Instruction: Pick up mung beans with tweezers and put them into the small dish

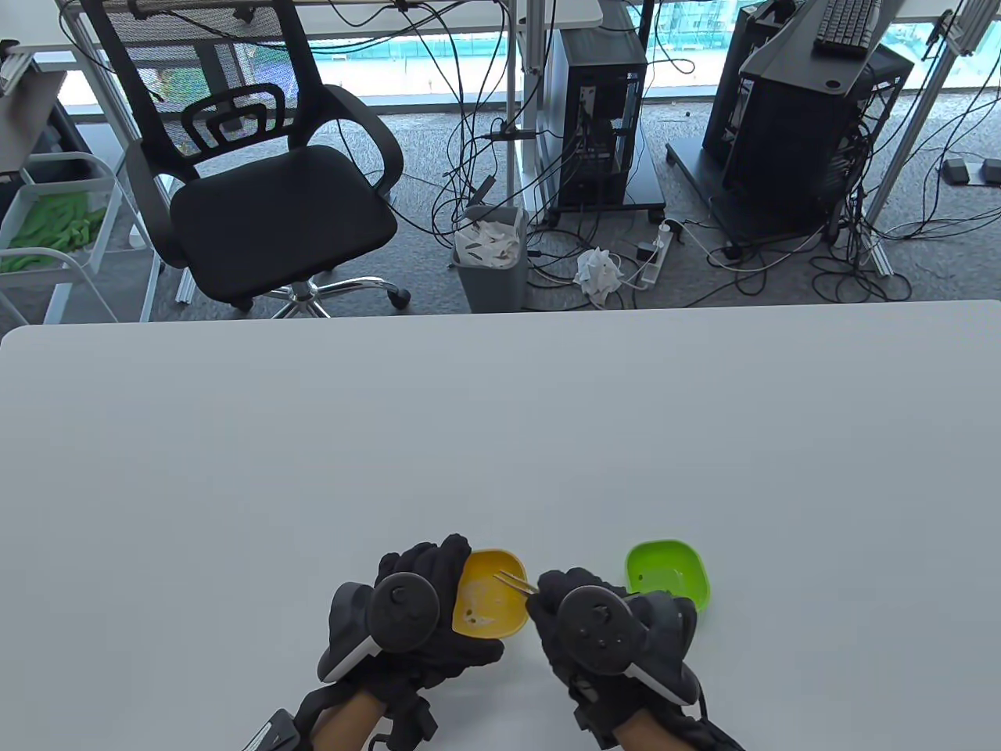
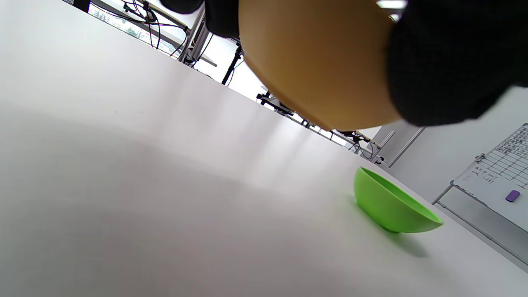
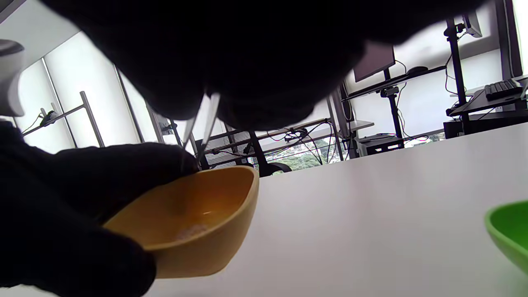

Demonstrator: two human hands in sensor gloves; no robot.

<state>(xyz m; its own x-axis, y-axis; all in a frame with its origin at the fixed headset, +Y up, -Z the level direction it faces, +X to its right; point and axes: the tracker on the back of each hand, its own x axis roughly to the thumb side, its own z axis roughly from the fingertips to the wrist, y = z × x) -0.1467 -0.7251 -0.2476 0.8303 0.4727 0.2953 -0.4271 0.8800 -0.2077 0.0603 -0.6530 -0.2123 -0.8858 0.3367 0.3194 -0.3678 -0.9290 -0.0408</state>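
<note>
Your gloves point(image 1: 426, 618) are matt black knit cloth; the tweezers point(image 1: 514, 582) bare shiny metal; yellow dish point(image 1: 489, 604) and green dish point(image 1: 667, 575) smooth plastic; table point(image 1: 500, 438) smooth matt white.

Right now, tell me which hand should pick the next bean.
Right. The right hand holds the tweezers, tips over the yellow dish; the left hand grips that dish.

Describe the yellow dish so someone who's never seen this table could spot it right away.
On the white table, look at the near edge where two black-gloved hands work. The yellow dish is held by the left hand, tweezers reaching into it. Its neighbour, the green dish, sits untouched further right.
</note>
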